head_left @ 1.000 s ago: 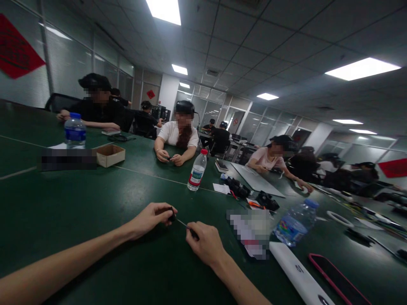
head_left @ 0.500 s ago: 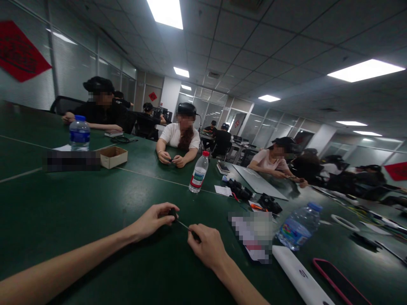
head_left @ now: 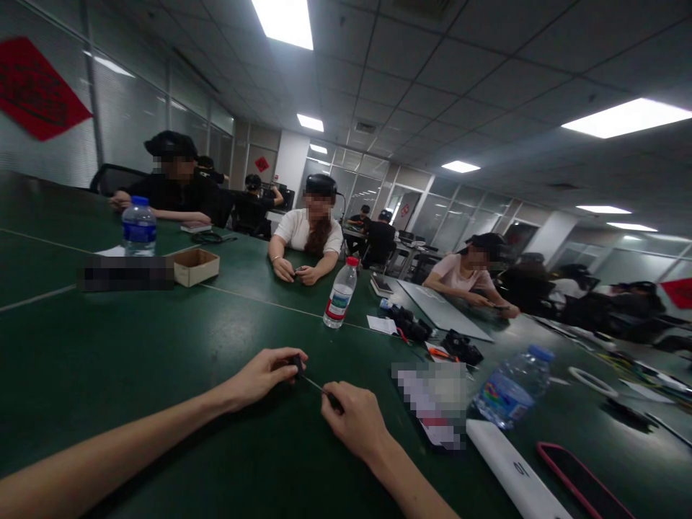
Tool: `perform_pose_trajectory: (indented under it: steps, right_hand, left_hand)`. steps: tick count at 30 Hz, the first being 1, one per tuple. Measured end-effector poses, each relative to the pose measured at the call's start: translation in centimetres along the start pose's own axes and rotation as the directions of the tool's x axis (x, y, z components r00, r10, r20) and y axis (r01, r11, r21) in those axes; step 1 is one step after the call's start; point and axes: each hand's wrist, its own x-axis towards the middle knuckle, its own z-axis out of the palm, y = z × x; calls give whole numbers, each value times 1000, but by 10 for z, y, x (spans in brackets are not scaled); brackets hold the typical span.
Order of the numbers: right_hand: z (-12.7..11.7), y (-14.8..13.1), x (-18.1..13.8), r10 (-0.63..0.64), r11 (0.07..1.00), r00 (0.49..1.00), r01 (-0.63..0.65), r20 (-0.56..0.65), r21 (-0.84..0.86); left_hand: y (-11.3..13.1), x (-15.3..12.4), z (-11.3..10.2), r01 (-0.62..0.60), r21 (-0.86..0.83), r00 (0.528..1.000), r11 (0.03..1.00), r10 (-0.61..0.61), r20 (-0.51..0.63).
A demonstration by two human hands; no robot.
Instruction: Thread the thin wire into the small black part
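Over the green table (head_left: 227,447), my left hand (head_left: 264,376) pinches a small black part (head_left: 297,365) between thumb and fingers; its kind is hard to make out. My right hand (head_left: 354,418) is closed on a screwdriver (head_left: 313,382). The thin metal shaft slants from the right fingers up to the black part, and its tip seems to meet it. Most of the dark handle is hidden in the right hand. Both hands are low above the tabletop, a short way apart.
A red-capped bottle (head_left: 340,294) stands beyond my hands. To the right are a large bottle (head_left: 511,389), a white power bank (head_left: 516,468), a red-edged phone (head_left: 587,479) and an orange tool (head_left: 442,353). An open cardboard box (head_left: 196,268) is at left. Several people sit around.
The view has shifted very slightly, so everything sits a little further right. Both hands keep their grips on the black part and screwdriver.
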Motion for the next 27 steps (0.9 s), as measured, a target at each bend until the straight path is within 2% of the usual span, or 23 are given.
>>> perform_pose_trajectory:
  steps: [9,19,27]
  right_hand:
    - [1,2,-1,-3,1000,1000,3,-8,0]
    - [-6,-3,-1,50,999,996,-50,73,-4]
    - [-4,-2,0,85,996,994,-85,72,-8]
  left_hand:
    - [8,-3,1,57,-11,998,998,-57,7]
    - [2,-2,-1,33,-42,999,999,-32,25]
    - [2,-2,-1,5,-55,1000,998,-4,23]
